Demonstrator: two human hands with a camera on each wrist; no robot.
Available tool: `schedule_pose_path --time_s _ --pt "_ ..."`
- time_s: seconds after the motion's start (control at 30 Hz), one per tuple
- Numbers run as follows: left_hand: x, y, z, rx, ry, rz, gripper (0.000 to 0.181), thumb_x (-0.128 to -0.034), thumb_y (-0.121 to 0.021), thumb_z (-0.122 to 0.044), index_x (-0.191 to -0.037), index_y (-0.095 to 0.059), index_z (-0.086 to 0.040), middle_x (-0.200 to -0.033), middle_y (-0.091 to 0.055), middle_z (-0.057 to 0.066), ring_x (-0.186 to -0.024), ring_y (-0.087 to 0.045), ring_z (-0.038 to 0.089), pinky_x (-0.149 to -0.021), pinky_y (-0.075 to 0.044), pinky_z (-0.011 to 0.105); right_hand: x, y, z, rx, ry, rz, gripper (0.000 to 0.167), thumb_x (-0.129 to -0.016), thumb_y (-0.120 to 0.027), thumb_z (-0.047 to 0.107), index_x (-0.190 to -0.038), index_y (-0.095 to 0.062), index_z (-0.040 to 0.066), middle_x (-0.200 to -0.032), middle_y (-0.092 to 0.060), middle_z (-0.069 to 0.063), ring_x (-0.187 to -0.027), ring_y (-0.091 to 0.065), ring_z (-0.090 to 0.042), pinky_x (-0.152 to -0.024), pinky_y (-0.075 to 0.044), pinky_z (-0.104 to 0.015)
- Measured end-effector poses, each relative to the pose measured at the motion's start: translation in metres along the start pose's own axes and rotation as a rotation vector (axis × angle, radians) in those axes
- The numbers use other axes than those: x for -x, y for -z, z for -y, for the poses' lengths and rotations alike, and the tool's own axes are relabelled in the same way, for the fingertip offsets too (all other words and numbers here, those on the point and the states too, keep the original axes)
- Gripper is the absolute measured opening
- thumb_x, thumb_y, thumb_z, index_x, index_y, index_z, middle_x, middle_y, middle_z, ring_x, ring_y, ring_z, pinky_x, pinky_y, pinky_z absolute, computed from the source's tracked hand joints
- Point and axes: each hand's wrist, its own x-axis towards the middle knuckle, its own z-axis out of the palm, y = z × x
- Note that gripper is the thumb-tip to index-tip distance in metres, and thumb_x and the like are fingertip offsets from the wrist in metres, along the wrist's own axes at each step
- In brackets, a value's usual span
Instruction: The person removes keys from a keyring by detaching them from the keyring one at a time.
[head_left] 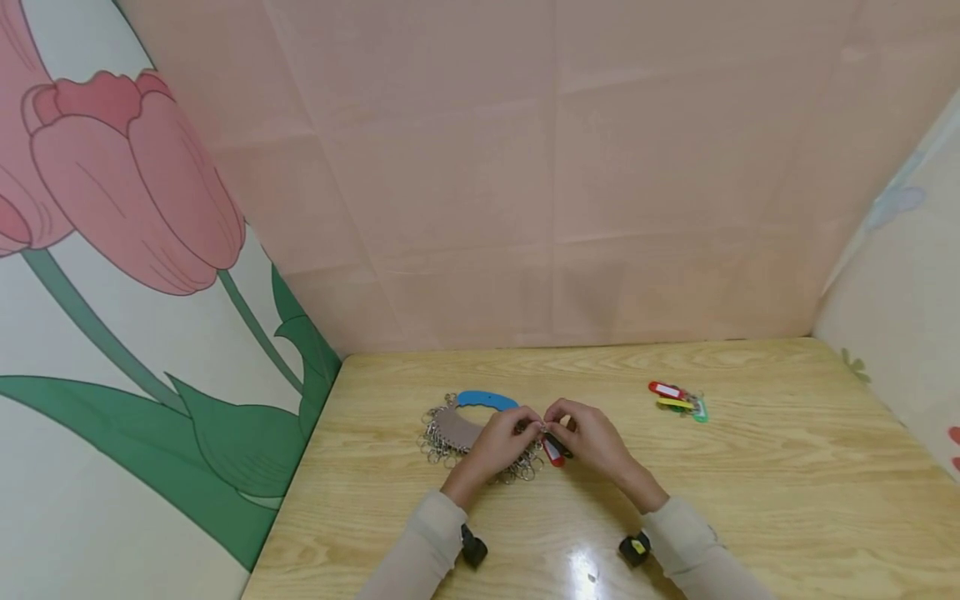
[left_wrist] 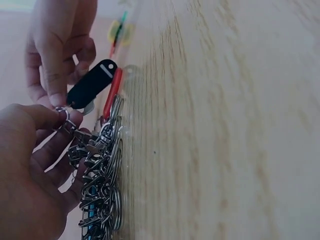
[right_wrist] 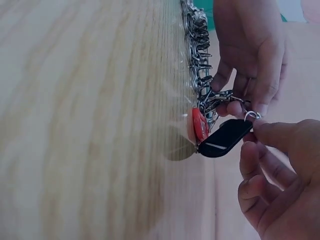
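Note:
A curved holder with a grey plate (head_left: 454, 427) and a blue handle (head_left: 483, 398) lies on the table, metal clasps and rings hanging thickly along its edge. My left hand (head_left: 501, 442) pinches a metal ring (left_wrist: 64, 115) at the holder's right end. Fingertips of my right hand (head_left: 596, 440) meet the left ones there, pinching the small split ring (right_wrist: 251, 115) of a black key tag (right_wrist: 226, 137). That tag hangs tilted below the fingers. Beside it, a red key tag (right_wrist: 200, 124) with a white label hangs by the clasps. Fingertips partly hide how the two rings join.
Farther right on the wooden table (head_left: 787, 467) lies a small pile of key tags: a red one (head_left: 666, 389), a yellow one (head_left: 675, 404) and a green one (head_left: 701, 409). A pink cloth wall (head_left: 555, 208) rises behind the table.

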Motion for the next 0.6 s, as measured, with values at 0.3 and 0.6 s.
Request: schedule_pose_path --time_s 0.3,0.6 --pt "0.0017 -0.0003 -0.0011 -0.012 0.014 -0.014 0.020 -0.1117 -0.057 -0.027 -0.112 -0.075 -0.018 -0.105 -0.077 -0.002 -0.089 -0.065 0.000 -0.080 -0.054 0.022 0.0011 -0.0019 0.0051 -0.046 -0.119 0.044 0.008 -0.101 -0.074 0.019 -0.099 -0.072 0.012 -0.090 -0.076 -0.001 -0.063 -0.061 -0.006 -0.054 -0.049 -0.025" --pt "0.0009 -0.0015 -0.0019 0.000 0.026 -0.025 0.020 -0.1113 -0.059 -0.028 -0.111 -0.076 -0.018 -0.106 -0.077 -0.004 -0.089 -0.063 -0.001 -0.081 -0.053 0.022 -0.0004 -0.0037 0.0072 -0.040 -0.150 0.070 0.014 -0.094 -0.082 0.016 -0.101 -0.070 0.013 -0.093 -0.074 0.000 -0.063 -0.061 -0.007 -0.055 -0.048 -0.024"
